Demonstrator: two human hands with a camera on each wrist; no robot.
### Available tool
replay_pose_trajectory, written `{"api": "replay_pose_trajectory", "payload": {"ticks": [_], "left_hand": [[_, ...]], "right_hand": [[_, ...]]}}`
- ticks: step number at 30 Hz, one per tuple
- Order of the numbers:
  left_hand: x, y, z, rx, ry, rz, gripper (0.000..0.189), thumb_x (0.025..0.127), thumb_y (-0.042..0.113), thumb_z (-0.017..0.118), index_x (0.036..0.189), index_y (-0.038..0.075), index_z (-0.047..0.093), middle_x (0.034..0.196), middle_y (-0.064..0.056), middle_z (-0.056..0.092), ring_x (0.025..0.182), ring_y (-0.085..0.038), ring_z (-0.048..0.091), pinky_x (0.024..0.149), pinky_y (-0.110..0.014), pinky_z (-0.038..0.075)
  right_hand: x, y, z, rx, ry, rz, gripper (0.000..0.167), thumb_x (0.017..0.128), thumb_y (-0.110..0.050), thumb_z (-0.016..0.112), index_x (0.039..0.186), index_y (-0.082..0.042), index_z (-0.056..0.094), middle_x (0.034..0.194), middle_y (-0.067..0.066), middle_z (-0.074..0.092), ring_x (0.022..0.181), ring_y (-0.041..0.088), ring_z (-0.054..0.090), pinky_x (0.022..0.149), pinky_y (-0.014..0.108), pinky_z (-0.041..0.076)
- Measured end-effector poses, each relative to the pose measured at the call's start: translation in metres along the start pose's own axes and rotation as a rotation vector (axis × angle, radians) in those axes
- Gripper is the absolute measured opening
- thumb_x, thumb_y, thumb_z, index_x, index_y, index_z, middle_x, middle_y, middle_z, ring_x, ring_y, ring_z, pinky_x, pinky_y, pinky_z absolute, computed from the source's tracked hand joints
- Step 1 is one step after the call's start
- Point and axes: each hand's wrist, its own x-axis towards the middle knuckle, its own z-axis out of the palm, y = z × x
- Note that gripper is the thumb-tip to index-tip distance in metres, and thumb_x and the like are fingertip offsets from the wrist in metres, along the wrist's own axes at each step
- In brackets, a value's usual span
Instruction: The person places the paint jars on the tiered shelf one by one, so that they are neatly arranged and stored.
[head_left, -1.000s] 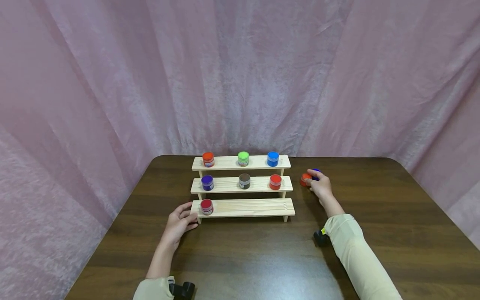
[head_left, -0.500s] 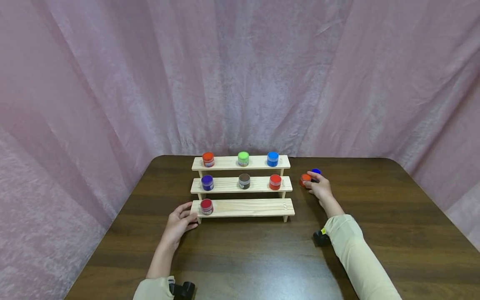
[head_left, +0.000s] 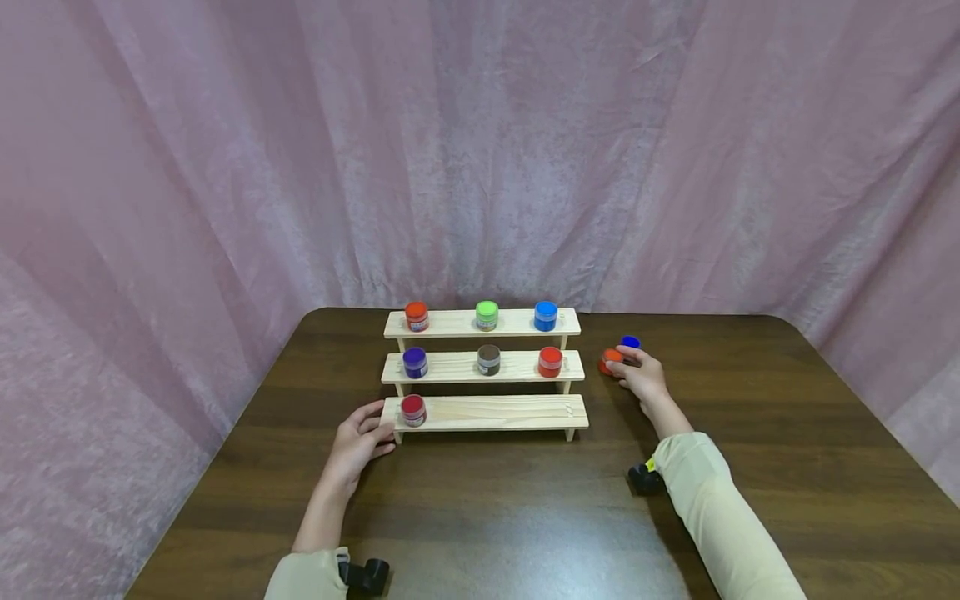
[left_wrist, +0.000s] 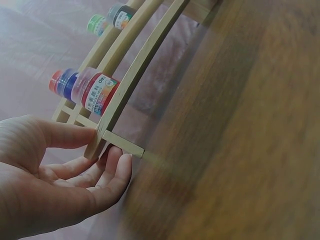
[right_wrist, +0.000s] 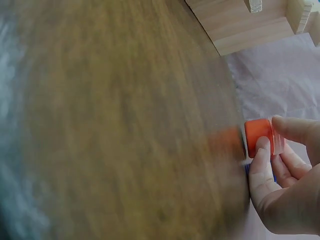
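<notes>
At the left end of the bottom step of a three-step wooden display rack (head_left: pixel 495 413), my left hand (head_left: pixel 356 446) grips the board. Its thumb lies along the top and its fingers curl beneath, beside a short leg, in the left wrist view. A dark red paint jar (head_left: pixel 413 410) stands on that step near the thumb. To the right of the rack, my right hand (head_left: pixel 642 377) pinches an orange paint jar (right_wrist: pixel 258 137) at the table, thumb on one side and fingers on the other. Just behind it is a blue-lidded jar (head_left: pixel 630 342), partly hidden by the hand.
The top step bears an orange jar (head_left: pixel 417 316), a green jar (head_left: pixel 487 315) and a blue jar (head_left: pixel 545 316). On the middle step are a purple jar (head_left: pixel 415 362), a dark brown jar (head_left: pixel 488 359) and a red jar (head_left: pixel 550 362). A pink curtain (head_left: pixel 480 167) hangs behind the brown table (head_left: pixel 480 508).
My right hand has shifted slightly at the orange jar, and more of the blue lid behind it shows. My left hand keeps its grip on the rack.
</notes>
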Motion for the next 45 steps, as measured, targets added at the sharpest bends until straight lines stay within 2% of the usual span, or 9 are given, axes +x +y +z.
{"api": "replay_pose_trajectory", "payload": {"ticks": [6, 12, 19, 27, 32, 35, 39, 45], "left_hand": [[0.001, 0.001, 0.001, 0.006, -0.008, 0.009, 0.054, 0.097, 0.006, 0.056, 0.146, -0.002, 0.035, 0.117, -0.019, 0.060, 0.082, -0.010, 0.059, 0.073, -0.020, 0.057], [0.000, 0.000, 0.000, 0.004, -0.004, 0.008, 0.054, 0.097, 0.006, 0.056, 0.146, -0.002, 0.035, 0.117, -0.018, 0.060, 0.083, -0.011, 0.060, 0.073, -0.020, 0.057], [-0.001, 0.000, 0.000, 0.020, 0.005, -0.001, 0.053, 0.097, 0.005, 0.055, 0.146, -0.001, 0.036, 0.118, -0.017, 0.060, 0.083, -0.010, 0.059, 0.073, -0.019, 0.056], [0.000, -0.001, 0.000, 0.009, 0.007, 0.018, 0.053, 0.096, 0.004, 0.056, 0.145, -0.004, 0.037, 0.114, -0.015, 0.061, 0.081, -0.010, 0.059, 0.071, -0.019, 0.056], [-0.001, -0.001, 0.000, 0.006, 0.011, 0.009, 0.052, 0.096, 0.003, 0.056, 0.145, -0.003, 0.038, 0.114, -0.014, 0.061, 0.081, -0.009, 0.059, 0.071, -0.018, 0.056], [-0.001, -0.001, 0.000, 0.005, 0.012, 0.005, 0.052, 0.096, 0.004, 0.056, 0.145, -0.002, 0.038, 0.114, -0.014, 0.062, 0.081, -0.009, 0.059, 0.071, -0.018, 0.056], [0.000, -0.001, 0.000, 0.006, 0.013, 0.008, 0.052, 0.096, 0.003, 0.055, 0.145, -0.003, 0.038, 0.113, -0.013, 0.062, 0.081, -0.009, 0.060, 0.071, -0.018, 0.056], [-0.001, 0.000, 0.000, 0.013, 0.012, 0.016, 0.052, 0.097, 0.004, 0.055, 0.145, -0.003, 0.037, 0.114, -0.015, 0.061, 0.081, -0.009, 0.059, 0.070, -0.018, 0.056]], "right_hand": [[-0.004, -0.002, 0.000, 0.036, -0.003, -0.013, 0.057, 0.094, -0.012, 0.063, 0.144, 0.002, 0.042, 0.142, 0.025, 0.046, 0.066, -0.008, 0.054, 0.064, 0.011, 0.050], [-0.007, -0.006, 0.002, 0.025, -0.003, -0.016, 0.055, 0.094, -0.013, 0.062, 0.144, 0.001, 0.043, 0.141, 0.023, 0.048, 0.067, -0.009, 0.053, 0.068, 0.012, 0.051], [-0.015, -0.012, 0.001, 0.063, 0.025, -0.065, 0.053, 0.093, -0.012, 0.064, 0.140, 0.003, 0.047, 0.136, 0.023, 0.050, 0.069, -0.010, 0.057, 0.069, 0.011, 0.052], [-0.026, -0.028, -0.001, 0.111, 0.069, -0.094, 0.052, 0.093, -0.015, 0.065, 0.140, 0.000, 0.049, 0.124, 0.009, 0.056, 0.073, -0.011, 0.056, 0.075, 0.013, 0.054], [-0.033, -0.041, -0.003, 0.156, 0.083, -0.117, 0.052, 0.092, -0.015, 0.066, 0.138, 0.001, 0.050, 0.104, -0.012, 0.055, 0.077, -0.009, 0.056, 0.072, 0.011, 0.052], [-0.038, -0.048, -0.005, 0.175, 0.066, -0.150, 0.052, 0.091, -0.015, 0.067, 0.137, 0.002, 0.050, 0.097, -0.020, 0.056, 0.079, -0.008, 0.057, 0.072, 0.011, 0.052], [-0.045, -0.059, -0.004, 0.195, 0.043, -0.193, 0.051, 0.091, -0.016, 0.068, 0.136, 0.003, 0.051, 0.092, -0.023, 0.059, 0.080, -0.007, 0.058, 0.072, 0.012, 0.052], [-0.057, -0.073, -0.002, 0.174, 0.014, -0.244, 0.052, 0.091, -0.019, 0.068, 0.136, 0.001, 0.051, 0.094, -0.024, 0.060, 0.079, -0.005, 0.058, 0.072, 0.013, 0.051]]}}
